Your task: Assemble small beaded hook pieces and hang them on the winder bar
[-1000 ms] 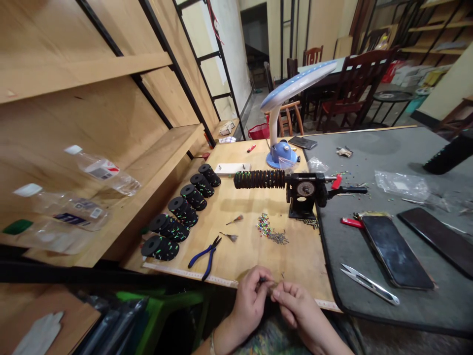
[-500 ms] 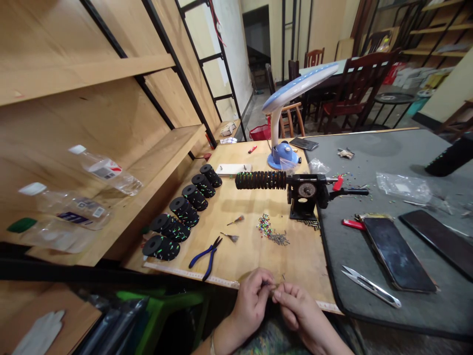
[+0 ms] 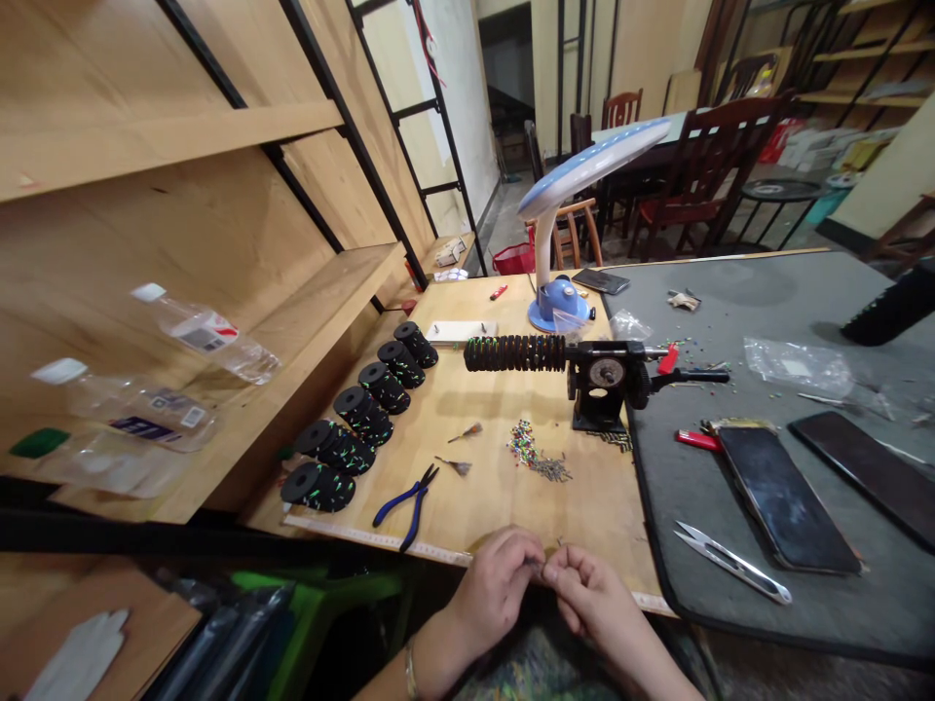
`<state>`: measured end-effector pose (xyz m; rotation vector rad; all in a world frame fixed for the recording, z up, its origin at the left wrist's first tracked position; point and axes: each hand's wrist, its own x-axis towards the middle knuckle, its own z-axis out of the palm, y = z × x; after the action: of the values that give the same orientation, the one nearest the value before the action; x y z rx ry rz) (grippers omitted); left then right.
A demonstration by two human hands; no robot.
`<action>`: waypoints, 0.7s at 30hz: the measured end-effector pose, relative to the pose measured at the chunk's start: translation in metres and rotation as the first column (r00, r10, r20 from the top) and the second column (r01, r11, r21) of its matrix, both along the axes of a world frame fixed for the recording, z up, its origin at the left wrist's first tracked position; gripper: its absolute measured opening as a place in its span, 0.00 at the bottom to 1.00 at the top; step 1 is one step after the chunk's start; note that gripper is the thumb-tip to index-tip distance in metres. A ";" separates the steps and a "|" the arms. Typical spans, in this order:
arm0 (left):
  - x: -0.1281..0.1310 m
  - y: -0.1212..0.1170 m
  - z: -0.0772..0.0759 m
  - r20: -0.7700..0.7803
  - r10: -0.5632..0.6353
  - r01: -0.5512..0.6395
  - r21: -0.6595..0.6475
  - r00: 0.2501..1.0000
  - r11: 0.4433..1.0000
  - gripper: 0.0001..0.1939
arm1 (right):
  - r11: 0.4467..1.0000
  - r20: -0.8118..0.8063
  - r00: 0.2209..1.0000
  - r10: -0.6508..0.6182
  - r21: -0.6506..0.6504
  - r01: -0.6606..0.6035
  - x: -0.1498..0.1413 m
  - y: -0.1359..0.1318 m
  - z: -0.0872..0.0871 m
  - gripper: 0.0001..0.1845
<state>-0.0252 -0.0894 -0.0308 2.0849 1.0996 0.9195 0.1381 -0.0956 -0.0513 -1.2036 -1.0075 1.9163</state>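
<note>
At the table's front edge my left hand (image 3: 501, 582) and my right hand (image 3: 584, 589) meet fingertip to fingertip. Both are closed in a pinch around something small and thin; the fingers hide most of it, so its kind is unclear. Just beyond them lie a pile of coloured beads (image 3: 522, 443) and a heap of small grey metal pieces (image 3: 551, 469). Two little feathery tufts (image 3: 458, 467) rest to the left, near blue-handled pliers (image 3: 409, 506). Behind the beads a black rotary vise (image 3: 603, 380) carries a ribbed black foam roll (image 3: 515, 354) with coloured bits in its grooves.
Several black foam spools (image 3: 363, 414) line the table's left side. A blue lamp (image 3: 561, 302) stands at the back. On the grey mat at right are thread snips (image 3: 734, 563), a phone (image 3: 785, 497) and a plastic bag (image 3: 798, 368). Bottles (image 3: 211, 336) lie on the left shelf.
My hands stay pinched together at the table edge. The left hand and forearm have shifted slightly left, and the fingers have moved a little. The things on the table stay put.
</note>
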 end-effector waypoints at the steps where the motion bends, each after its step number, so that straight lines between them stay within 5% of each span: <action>1: -0.001 0.001 0.001 -0.006 -0.013 0.013 0.004 1.000 1.000 0.09 | 1.000 0.009 1.000 0.002 0.022 -0.002 0.000 0.000 0.000 0.29; 11: 0.000 0.004 0.003 -0.013 -0.034 0.034 -0.019 0.999 0.999 0.09 | 0.994 0.004 0.999 -0.045 0.095 0.045 0.001 0.000 -0.001 0.26; 21: 0.004 0.003 0.005 0.053 0.056 -0.051 -0.094 0.997 0.994 0.08 | 0.992 -0.047 0.990 -0.129 -0.014 0.129 0.000 0.001 0.002 0.27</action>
<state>-0.0209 -0.0862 -0.0258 1.9515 1.1523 0.9289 0.1382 -0.0945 -0.0492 -1.1941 -0.8735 1.8431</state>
